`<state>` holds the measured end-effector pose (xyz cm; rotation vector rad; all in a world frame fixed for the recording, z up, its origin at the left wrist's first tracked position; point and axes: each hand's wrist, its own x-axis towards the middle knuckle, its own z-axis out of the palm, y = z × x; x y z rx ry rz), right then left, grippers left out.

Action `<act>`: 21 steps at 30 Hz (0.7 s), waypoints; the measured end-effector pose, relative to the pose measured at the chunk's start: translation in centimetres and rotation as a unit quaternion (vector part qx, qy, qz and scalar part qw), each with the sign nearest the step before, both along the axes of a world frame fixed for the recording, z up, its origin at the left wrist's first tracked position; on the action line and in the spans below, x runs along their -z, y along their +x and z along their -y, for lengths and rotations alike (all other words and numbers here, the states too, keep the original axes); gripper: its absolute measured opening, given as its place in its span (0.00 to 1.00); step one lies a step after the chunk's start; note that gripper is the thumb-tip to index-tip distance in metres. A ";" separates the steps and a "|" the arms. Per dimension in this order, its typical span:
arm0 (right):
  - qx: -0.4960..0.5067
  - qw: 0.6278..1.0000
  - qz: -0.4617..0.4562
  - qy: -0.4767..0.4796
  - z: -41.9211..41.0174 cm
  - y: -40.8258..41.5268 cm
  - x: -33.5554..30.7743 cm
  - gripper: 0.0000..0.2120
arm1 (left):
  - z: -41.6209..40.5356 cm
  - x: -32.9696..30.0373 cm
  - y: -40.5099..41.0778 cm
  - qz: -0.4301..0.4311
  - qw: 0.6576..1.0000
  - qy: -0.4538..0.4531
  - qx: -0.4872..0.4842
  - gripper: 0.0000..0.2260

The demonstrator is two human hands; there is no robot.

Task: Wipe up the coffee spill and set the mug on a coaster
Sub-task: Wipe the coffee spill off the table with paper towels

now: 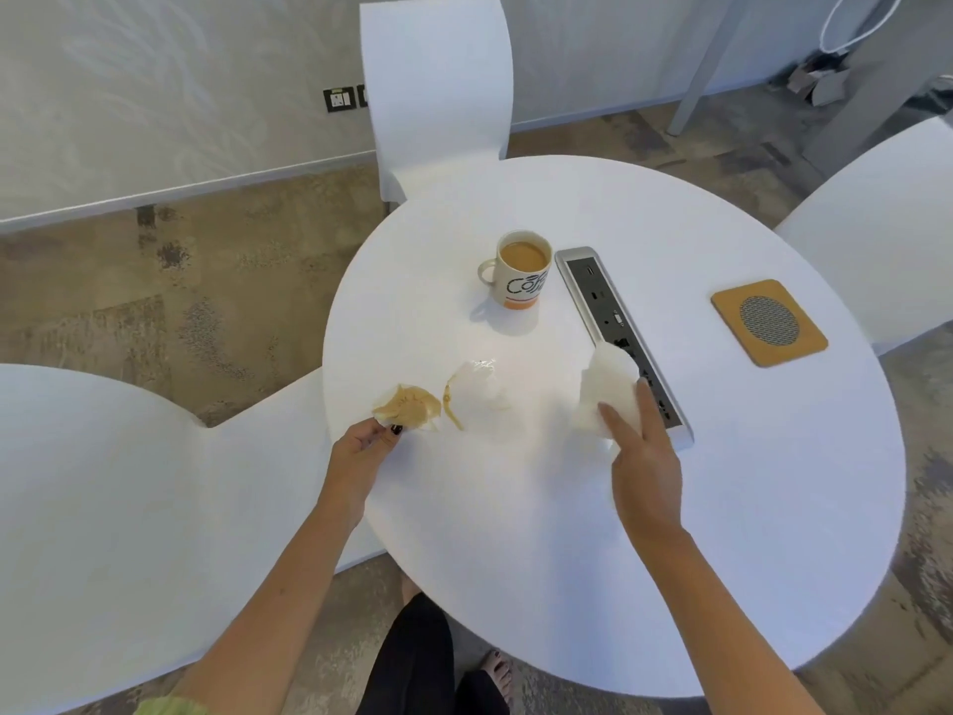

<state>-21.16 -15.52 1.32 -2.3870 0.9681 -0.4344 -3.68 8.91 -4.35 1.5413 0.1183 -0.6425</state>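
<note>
A white mug (518, 273) full of milky coffee stands upright near the middle of the round white table (722, 508). My left hand (361, 446) pinches a coffee-soaked brown tissue (407, 407) at the table's left edge. Beside it lies a second tissue (479, 394), mostly white with a brown-stained edge. My right hand (639, 451) holds a clean white tissue (608, 394) lifted above the table, next to the power strip. A square cork coaster (768, 322) with a grey mesh circle lies at the right, apart from the mug.
A silver power socket strip (619, 332) is set into the table between mug and coaster. White chairs stand at the far side (438, 85), the left (103, 508) and the right (887, 224). My legs and a foot show below the table's near edge.
</note>
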 end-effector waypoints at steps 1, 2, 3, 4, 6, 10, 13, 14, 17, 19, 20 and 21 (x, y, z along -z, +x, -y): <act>-0.003 0.999 -0.018 0.031 0.0 0.7 0.4 0.26 | 0.1 0.1 0.3 0.001 1.000 0.003 -0.002 0.08; -0.001 0.998 -0.040 0.051 -0.1 1.4 1.1 0.25 | 0.1 0.1 0.6 0.004 1.000 0.005 -0.004 0.08; -0.004 0.996 -0.062 0.071 -0.2 2.0 1.8 0.23 | 0.2 0.1 0.9 0.008 1.000 0.005 -0.005 0.08; -0.020 0.993 -0.103 0.058 -0.6 2.7 2.6 0.23 | 0.2 0.2 1.2 0.013 1.000 0.004 -0.004 0.08; -0.059 0.986 -0.153 0.042 -1.2 3.7 4.9 0.23 | 0.4 0.2 1.9 0.019 1.000 0.004 0.000 0.08; -0.093 0.981 -0.144 0.093 -3.1 5.1 7.7 0.23 | 0.7 0.3 3.2 0.023 1.000 -0.008 0.004 0.08; -0.068 0.983 -0.156 0.075 -4.0 6.7 8.1 0.23 | 0.7 0.6 3.8 0.020 1.000 -0.010 0.012 0.09; -0.067 0.980 -0.173 0.064 -4.2 7.5 8.2 0.23 | 0.6 0.8 3.9 0.019 1.000 -0.009 0.014 0.09; -0.097 0.971 -0.216 0.028 -3.9 10.4 8.2 0.26 | 0.4 1.2 4.1 0.019 1.000 -0.005 0.016 0.09; -0.130 0.964 -0.233 0.010 -3.4 12.4 8.2 0.25 | 0.3 1.4 4.2 0.019 1.000 -0.010 0.014 0.09; -0.153 0.959 -0.237 0.003 -3.1 13.4 8.2 0.25 | 0.2 1.4 4.3 0.018 1.000 -0.013 0.013 0.09; -0.181 0.954 -0.239 -0.001 -3.0 14.3 8.2 0.26 | 0.2 1.5 4.3 0.016 1.000 -0.017 0.014 0.10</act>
